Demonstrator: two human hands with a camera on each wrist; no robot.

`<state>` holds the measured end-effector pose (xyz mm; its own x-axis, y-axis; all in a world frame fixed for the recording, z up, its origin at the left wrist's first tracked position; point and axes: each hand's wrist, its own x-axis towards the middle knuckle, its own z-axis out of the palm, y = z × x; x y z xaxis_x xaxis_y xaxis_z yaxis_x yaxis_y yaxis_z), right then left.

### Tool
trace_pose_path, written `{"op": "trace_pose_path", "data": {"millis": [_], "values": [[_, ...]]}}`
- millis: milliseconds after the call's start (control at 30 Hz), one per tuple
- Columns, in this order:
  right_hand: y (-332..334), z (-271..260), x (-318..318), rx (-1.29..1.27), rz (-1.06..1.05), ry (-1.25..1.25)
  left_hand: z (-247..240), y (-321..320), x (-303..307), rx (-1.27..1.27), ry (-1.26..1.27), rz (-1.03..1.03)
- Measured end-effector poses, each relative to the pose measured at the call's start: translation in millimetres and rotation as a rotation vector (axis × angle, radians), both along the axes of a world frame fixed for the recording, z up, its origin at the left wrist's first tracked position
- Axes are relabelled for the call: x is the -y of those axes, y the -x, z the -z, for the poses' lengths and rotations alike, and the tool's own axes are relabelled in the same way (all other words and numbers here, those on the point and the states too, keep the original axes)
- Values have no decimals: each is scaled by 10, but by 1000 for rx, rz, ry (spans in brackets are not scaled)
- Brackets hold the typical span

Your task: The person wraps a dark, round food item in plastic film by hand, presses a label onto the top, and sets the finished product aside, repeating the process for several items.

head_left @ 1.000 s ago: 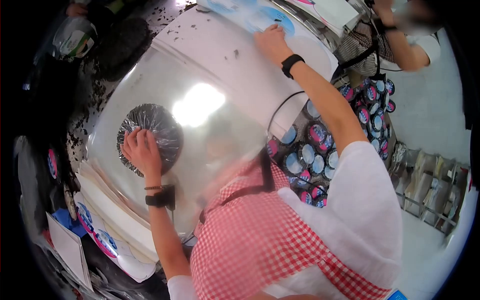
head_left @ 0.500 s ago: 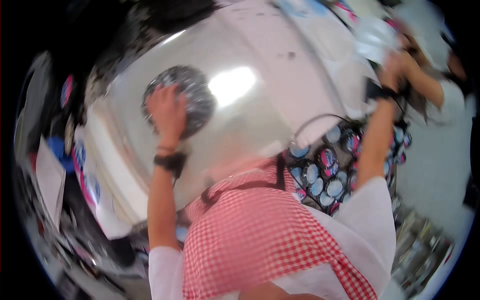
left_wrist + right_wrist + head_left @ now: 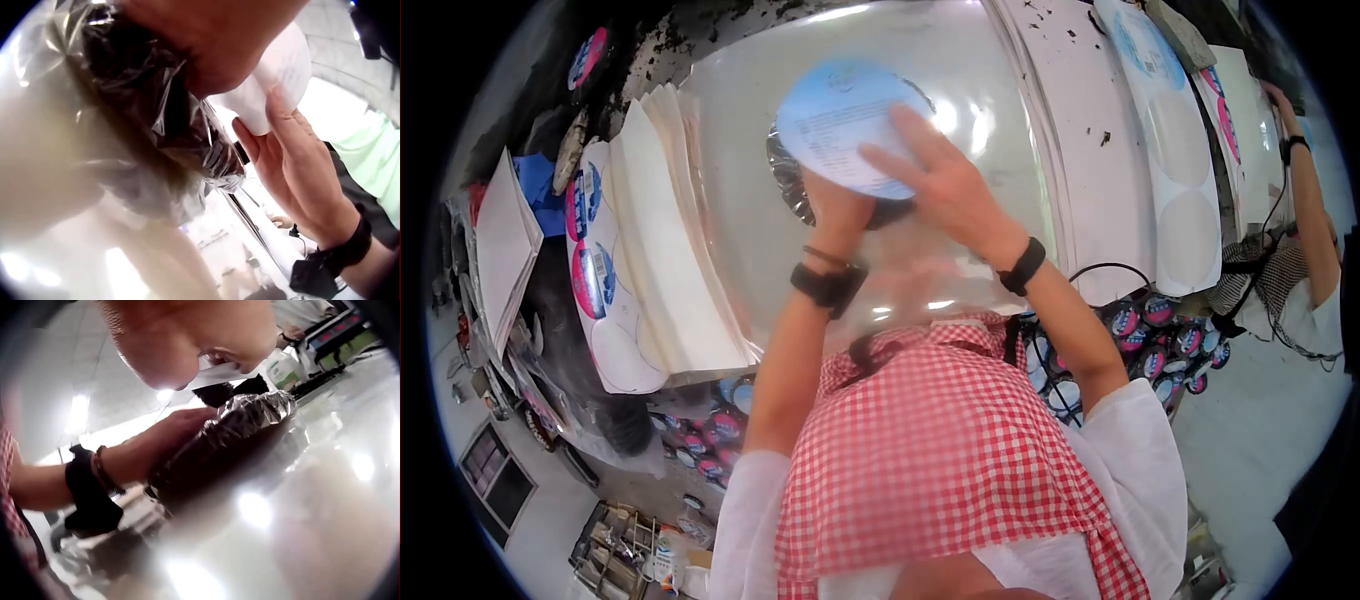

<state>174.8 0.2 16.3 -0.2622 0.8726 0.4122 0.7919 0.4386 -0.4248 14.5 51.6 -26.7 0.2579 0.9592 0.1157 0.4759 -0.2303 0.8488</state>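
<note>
A round pale-blue label (image 3: 835,125) with printed text overlaps a black round cake (image 3: 788,185) wrapped in clear film, which lies on a shiny clear plastic sheet (image 3: 730,120). My right hand (image 3: 960,195) pinches the label at its right edge, thumb on its white side in the left wrist view. Beneath the label, my left hand (image 3: 840,215) rests on the wrapped cake, its fingers hidden from the head camera. Seen from the right wrist, the left hand (image 3: 172,434) lies along the top of the crinkled wrapping (image 3: 256,412).
Stacked paper sheets (image 3: 655,230) stand to the left, and a strip of round labels (image 3: 1185,170) lies to the right. Many wrapped, labelled discs (image 3: 1150,340) are piled below the right table edge, near a black cable (image 3: 1110,267). Another person's arm (image 3: 1308,190) reaches in at far right.
My right hand has swung from the label strip, out to the right, then back in over the wrapped cake with a label. My left hand has stayed on the cake; the head view has turned.
</note>
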Motion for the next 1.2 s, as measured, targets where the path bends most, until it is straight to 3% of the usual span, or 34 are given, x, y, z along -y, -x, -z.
{"op": "trace_pose_path", "data": {"millis": [33, 133, 233, 333, 367, 467, 500, 633, 733, 867, 1000, 1033, 1100, 1200], "values": [[32, -12, -12, 12, 1, 21, 3, 1, 38, 224, 198, -38], [59, 30, -55, 0, -3, 105, 336, 75, 21, -264, -473, 82], [-14, -345, -114, 20, -33, 319, 211, 86, 103, 426, 149, 106], [-90, -317, -365, -23, -130, 420, 251, 107, -6, -126, -416, 130], [10, -237, -493, -227, -83, 407, 198, 70, 4, 147, -183, 100], [363, 264, -691, -314, 57, 215, 101, 35, -57, 43, 16, 32], [379, 300, -683, -245, 64, 210, 117, 67, -39, 41, -188, 85], [418, 378, -712, -232, 92, 183, -18, 81, -23, 216, 15, 11], [492, 325, -683, -141, 106, 166, -219, -35, -33, 1092, 137, -191], [634, 310, -703, 65, 39, 45, -220, 39, -30, 1081, 136, -215], [728, 315, -697, 226, 96, -21, -363, 390, 43, 820, -63, -336], [775, 286, -666, 278, 125, -34, -392, 449, 62, 792, -2, -364], [912, 214, -597, 378, 178, -36, 51, 554, 48, 836, 122, -268], [1027, 170, -274, 291, 25, -84, -276, 476, 58, 946, 348, -288]]}}
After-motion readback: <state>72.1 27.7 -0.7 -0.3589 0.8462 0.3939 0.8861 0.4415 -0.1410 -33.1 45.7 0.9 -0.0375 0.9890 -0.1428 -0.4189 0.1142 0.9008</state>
